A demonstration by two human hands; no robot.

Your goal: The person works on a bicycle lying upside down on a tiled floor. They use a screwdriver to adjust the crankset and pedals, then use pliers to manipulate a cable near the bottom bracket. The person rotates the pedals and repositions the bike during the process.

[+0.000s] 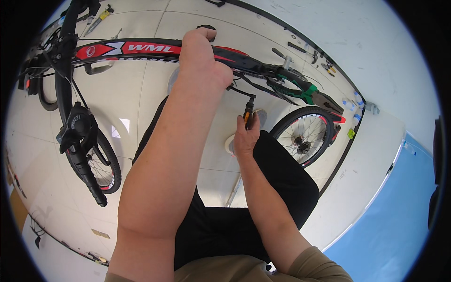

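Note:
A bicycle with a black, red and white frame [155,48] stands across the view in front of me. My left hand [199,49] reaches over the top tube, its fingers curled around a rounded black part [206,28] that is mostly hidden. Lower and to the right, my right hand [247,137] is closed on a black pedal [248,114] with orange strips. The pedal sits at the end of the black crank arm [242,92]. Green and black pliers [307,92] with grey jaws rest on top of the bicycle's rear part.
A drop handlebar [84,171] juts toward me at left, above the front wheel [110,171]. The rear wheel [303,136] is right of my knee. Along the wall lie a hammer [297,47], yellow-handled pliers [330,68] and several plastic bottles [358,116]. A yellow tool [102,16] lies far left.

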